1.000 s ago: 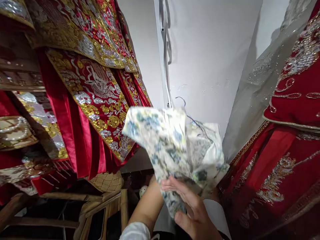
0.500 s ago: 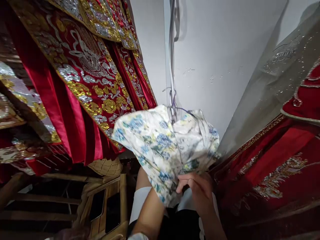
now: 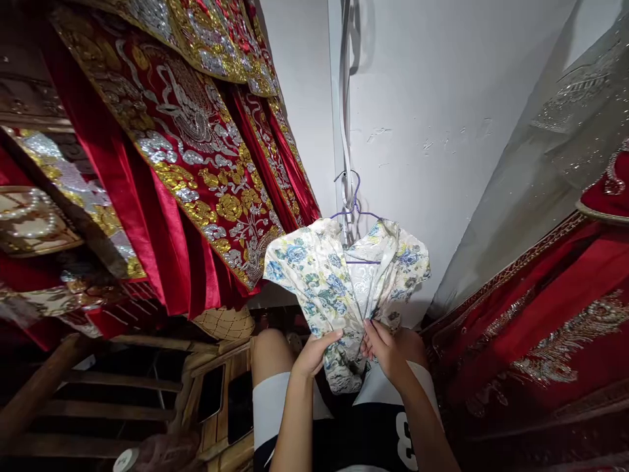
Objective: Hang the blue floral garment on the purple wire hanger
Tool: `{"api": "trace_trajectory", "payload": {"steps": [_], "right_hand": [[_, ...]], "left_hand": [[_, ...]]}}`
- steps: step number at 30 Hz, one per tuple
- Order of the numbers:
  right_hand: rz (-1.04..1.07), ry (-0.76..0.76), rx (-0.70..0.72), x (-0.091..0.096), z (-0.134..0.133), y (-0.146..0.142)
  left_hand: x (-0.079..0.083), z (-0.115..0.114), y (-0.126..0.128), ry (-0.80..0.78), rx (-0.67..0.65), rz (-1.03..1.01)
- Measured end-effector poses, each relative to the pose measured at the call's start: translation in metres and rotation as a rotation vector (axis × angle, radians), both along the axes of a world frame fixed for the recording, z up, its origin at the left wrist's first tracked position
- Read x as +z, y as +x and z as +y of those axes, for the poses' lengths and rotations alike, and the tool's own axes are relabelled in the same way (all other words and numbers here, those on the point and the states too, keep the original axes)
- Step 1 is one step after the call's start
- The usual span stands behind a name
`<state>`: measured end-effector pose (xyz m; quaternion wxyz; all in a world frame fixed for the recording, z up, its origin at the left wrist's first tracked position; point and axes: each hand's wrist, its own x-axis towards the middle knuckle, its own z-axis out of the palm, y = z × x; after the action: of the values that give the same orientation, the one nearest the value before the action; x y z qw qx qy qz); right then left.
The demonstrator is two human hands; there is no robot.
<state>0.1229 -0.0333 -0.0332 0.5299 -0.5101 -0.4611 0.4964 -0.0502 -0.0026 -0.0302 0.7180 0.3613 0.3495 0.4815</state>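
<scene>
A white floral blouse with blue and yellow flowers hangs on a thin purple hanger. The hanger's hook sits on a white strap or pole by the wall. My left hand is closed on the left front of the blouse, thumb on top and fingers hidden behind the cloth. My right hand pinches the edge of the right front near the middle opening. Between the two front panels the pale inside of the back shows. The lower hem hangs bunched over my lap.
Red embroidered garments with gold and silver sequins hang on the left. A red dress and sheer sparkly fabric are on the right. Two dark phones lie on a wooden chair to the lower left, beside a white-capped bottle.
The blouse now hangs spread out, its front opening showing. My left hand, hidden behind the cloth before, has come out to grip the left front. My right hand still holds near the middle.
</scene>
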Motion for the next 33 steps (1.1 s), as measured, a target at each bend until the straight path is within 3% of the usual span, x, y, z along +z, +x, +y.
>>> {"api": "trace_trajectory", "payload": {"steps": [4, 8, 12, 14, 16, 19, 21, 25, 28, 30, 33], "right_hand": [[0.060, 0.012, -0.020, -0.002, 0.000, -0.010], [-0.015, 0.036, -0.031, -0.004, 0.002, 0.000], [-0.024, 0.026, -0.070, -0.003, 0.003, 0.003], [0.011, 0.009, -0.068, -0.002, 0.004, 0.001], [0.035, -0.023, -0.021, 0.000, 0.004, -0.002], [0.016, -0.042, 0.084, 0.000, 0.000, -0.004], [0.002, -0.041, 0.124, 0.000, -0.003, -0.003], [0.044, -0.121, 0.102, -0.001, -0.007, 0.005], [0.074, -0.140, 0.093, 0.010, -0.001, 0.013], [0.068, -0.091, 0.083, 0.028, 0.011, 0.018], [0.079, 0.039, 0.013, 0.070, 0.042, 0.023]], "left_hand": [[-0.002, -0.002, 0.003, 0.004, 0.080, 0.089], [-0.016, 0.010, 0.002, 0.020, 0.200, 0.144], [-0.034, 0.022, 0.001, 0.137, 0.723, 0.302], [-0.039, 0.016, 0.008, 0.250, 0.879, 0.424], [-0.041, 0.004, 0.022, 0.384, 0.765, 0.519], [-0.042, -0.011, 0.048, 0.499, 0.367, 0.583], [-0.044, -0.014, 0.061, 0.518, 0.254, 0.629], [-0.054, -0.015, 0.069, 0.591, 0.235, 0.689], [-0.064, -0.018, 0.067, 0.640, 0.205, 0.733], [-0.068, -0.020, 0.067, 0.688, 0.232, 0.800], [-0.072, -0.018, 0.071, 0.782, 0.277, 0.913]]}}
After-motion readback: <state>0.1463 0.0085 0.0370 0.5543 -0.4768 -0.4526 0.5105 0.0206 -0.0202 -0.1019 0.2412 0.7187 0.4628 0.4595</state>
